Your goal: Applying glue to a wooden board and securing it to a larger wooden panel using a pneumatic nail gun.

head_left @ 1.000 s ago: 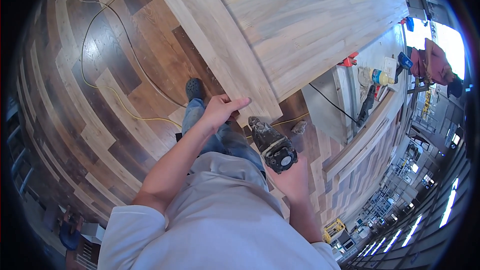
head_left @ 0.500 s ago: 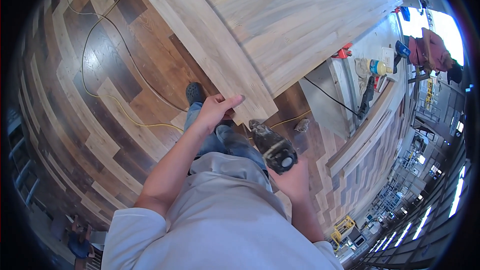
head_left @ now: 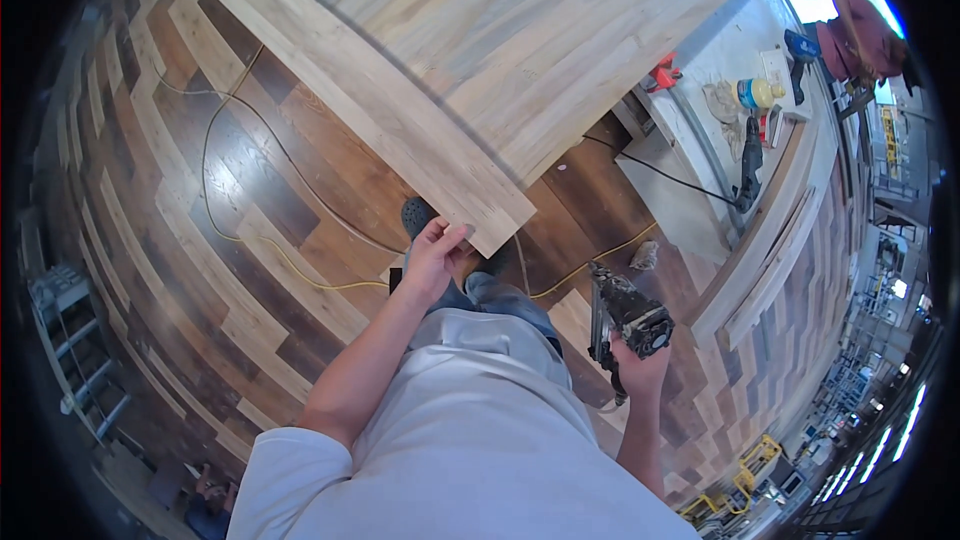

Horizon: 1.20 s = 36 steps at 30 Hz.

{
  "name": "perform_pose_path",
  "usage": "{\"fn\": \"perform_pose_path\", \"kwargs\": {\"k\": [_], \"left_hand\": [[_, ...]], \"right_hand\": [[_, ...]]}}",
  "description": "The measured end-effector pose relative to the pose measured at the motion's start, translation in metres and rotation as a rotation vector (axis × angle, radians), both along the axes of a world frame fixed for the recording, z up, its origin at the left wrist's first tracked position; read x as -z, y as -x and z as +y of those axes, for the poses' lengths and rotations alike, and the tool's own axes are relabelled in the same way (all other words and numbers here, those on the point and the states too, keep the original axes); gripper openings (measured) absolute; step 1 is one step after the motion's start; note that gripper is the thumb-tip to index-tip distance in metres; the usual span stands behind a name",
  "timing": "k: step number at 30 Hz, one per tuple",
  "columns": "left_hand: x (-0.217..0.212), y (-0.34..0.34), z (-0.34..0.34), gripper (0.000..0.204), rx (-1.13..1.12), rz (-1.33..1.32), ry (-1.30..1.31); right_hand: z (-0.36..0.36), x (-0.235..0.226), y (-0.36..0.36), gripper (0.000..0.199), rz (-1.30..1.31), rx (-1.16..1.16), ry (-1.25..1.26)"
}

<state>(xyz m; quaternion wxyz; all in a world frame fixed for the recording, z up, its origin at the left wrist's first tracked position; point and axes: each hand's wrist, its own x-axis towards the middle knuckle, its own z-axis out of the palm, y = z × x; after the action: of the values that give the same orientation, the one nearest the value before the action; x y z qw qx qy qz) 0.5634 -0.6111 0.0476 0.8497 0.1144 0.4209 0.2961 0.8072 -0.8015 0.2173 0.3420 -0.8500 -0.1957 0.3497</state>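
Note:
A long pale wooden board [head_left: 400,130] lies along the edge of a wide panel of light wood strips [head_left: 520,20]. My left hand [head_left: 432,255] is closed at the board's near end, thumb on its edge and the other fingers curled beside and partly under it. Off to the right, apart from the board, my right hand [head_left: 642,368] grips a black, worn nail gun [head_left: 632,312] by its handle. The nail gun's nose points up and away from me. Part of my right-hand grip is hidden behind the tool.
A yellow hose [head_left: 590,265] crosses the plank floor [head_left: 290,280] near my feet. To the right, a white worktop [head_left: 700,120] bears a bottle [head_left: 758,93], a red clamp [head_left: 663,72] and a dark corded tool [head_left: 748,175]. A ladder [head_left: 85,360] stands left; a person [head_left: 860,35] is far right.
My right hand has carried the nail gun right, away from the board's end. My left hand stays at the board's end, its thumb now nearer the edge. The view has shifted.

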Motion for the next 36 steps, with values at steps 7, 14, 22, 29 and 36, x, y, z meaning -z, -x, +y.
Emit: {"fn": "perform_pose_path", "kwargs": {"k": [7,14,22,29,36], "left_hand": [[-0.003,-0.017,-0.020,0.031,-0.151,-0.095,0.067],[-0.011,-0.033,-0.021,0.041,-0.163,0.157,0.021],[-0.015,-0.022,-0.037,0.052,-0.112,1.019,-0.961],[-0.033,-0.030,-0.032,0.058,0.236,1.427,-0.987],[-0.050,-0.035,-0.023,0.035,0.291,1.490,-1.048]], "right_hand": [[-0.042,0.015,-0.031,0.025,-0.100,-0.056,-0.044],[-0.083,0.027,-0.056,0.027,-0.081,-0.043,-0.060],[-0.122,0.033,-0.072,0.020,-0.046,-0.021,-0.133],[-0.149,0.043,-0.083,0.029,-0.042,-0.008,-0.076],[-0.142,0.048,-0.084,0.022,-0.045,-0.016,-0.084]]}}
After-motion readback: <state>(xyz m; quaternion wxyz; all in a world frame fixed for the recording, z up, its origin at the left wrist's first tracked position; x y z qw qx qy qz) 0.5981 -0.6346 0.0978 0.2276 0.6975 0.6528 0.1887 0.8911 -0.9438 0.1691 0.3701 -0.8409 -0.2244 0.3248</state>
